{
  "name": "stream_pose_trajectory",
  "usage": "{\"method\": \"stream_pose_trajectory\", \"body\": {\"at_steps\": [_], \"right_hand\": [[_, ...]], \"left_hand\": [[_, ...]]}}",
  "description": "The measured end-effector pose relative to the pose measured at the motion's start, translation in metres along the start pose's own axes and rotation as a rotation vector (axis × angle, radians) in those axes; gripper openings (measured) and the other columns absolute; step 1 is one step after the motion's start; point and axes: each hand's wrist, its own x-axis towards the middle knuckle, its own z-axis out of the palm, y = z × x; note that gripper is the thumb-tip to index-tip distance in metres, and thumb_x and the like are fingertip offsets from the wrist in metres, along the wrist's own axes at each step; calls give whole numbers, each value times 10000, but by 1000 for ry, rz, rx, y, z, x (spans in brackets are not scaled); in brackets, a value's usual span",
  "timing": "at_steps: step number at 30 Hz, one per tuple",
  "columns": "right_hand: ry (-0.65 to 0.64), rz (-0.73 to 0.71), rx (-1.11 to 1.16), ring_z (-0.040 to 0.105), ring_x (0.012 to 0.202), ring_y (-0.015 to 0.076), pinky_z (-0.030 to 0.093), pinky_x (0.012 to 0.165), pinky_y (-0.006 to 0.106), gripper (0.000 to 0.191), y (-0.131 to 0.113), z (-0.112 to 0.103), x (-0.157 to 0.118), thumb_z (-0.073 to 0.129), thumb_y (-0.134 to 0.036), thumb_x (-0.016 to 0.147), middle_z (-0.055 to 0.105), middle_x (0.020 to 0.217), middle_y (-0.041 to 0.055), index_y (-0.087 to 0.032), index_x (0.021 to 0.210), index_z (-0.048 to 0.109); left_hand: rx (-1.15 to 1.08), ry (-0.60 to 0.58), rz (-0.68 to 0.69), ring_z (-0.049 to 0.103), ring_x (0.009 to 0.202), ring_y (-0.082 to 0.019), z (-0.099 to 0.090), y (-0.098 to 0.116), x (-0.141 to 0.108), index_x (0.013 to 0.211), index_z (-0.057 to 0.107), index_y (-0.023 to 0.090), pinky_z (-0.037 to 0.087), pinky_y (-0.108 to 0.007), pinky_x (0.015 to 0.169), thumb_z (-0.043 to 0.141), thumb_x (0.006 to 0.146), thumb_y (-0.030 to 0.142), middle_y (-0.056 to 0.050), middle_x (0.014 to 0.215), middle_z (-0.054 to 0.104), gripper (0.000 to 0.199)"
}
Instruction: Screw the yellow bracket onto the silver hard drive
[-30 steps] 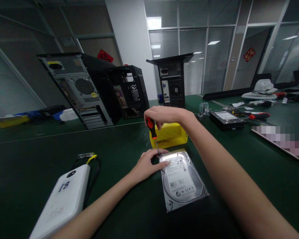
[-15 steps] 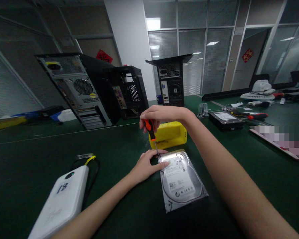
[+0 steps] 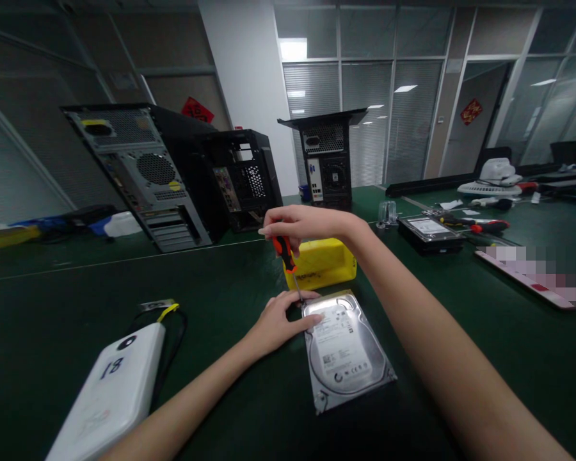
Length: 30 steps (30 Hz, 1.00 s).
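Note:
A silver hard drive (image 3: 348,346) with a white label lies flat on the dark green table. My left hand (image 3: 281,320) grips its upper left corner, thumb on top and fingers along the far edge. Above that corner my right hand (image 3: 295,227) is closed round the red and black handle of a screwdriver (image 3: 285,255). The screwdriver is tilted, and its tip meets the drive's upper left corner, close to my left fingers. Just behind the drive stands a yellow box (image 3: 324,262), partly hidden by my right hand and wrist.
Computer cases (image 3: 173,173) stand at the back left, another case (image 3: 329,160) at the back centre. A white device marked 18 (image 3: 110,384) lies front left. Stacked drives (image 3: 429,234), red-handled tools (image 3: 489,226) and a pink-edged flat object (image 3: 523,278) lie right.
My right fingers have shifted on the screwdriver handle, the fingertips now reaching further left. My left hand still holds the drive. The whole view has shifted slightly.

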Motion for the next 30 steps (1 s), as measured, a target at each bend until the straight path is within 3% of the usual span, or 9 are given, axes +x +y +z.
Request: {"method": "stream_pose_trajectory", "body": {"at_steps": [5, 14, 25, 30], "right_hand": [[-4, -17, -43, 568, 584, 66, 489, 588, 189, 308, 0, 1, -1, 464, -431, 881, 602, 767, 28, -132, 851, 529], [5, -62, -96, 567, 595, 72, 480, 574, 198, 347, 1, 2, 1, 473, -411, 868, 605, 813, 46, -107, 943, 620], [91, -74, -180, 552, 581, 83, 441, 577, 201, 461, -4, 1, -1, 587, -510, 757, 619, 677, 48, -76, 868, 691], [61, -101, -193, 512, 601, 64, 407, 541, 178, 400, -5, 4, 0, 567, -438, 801, 654, 839, 58, -117, 1007, 689]], "left_hand": [[0, 5, 1, 511, 1105, -267, 0, 0, 0, 1167, 593, 288, 356, -411, 974, 572, 761, 571, -32, 1188, 606, 496], [7, 9, 6, 509, 1119, -268, 0, 1, 0, 1159, 599, 282, 350, -412, 986, 570, 761, 573, -30, 1204, 605, 493], [-4, 9, 0, 505, 1131, -276, -1, 4, -1, 1153, 603, 284, 349, -417, 993, 572, 758, 572, -25, 1206, 606, 490], [12, -7, -8, 495, 1137, -275, -3, 8, -3, 1165, 596, 275, 344, -419, 993, 558, 766, 577, -35, 1216, 598, 502]]}}
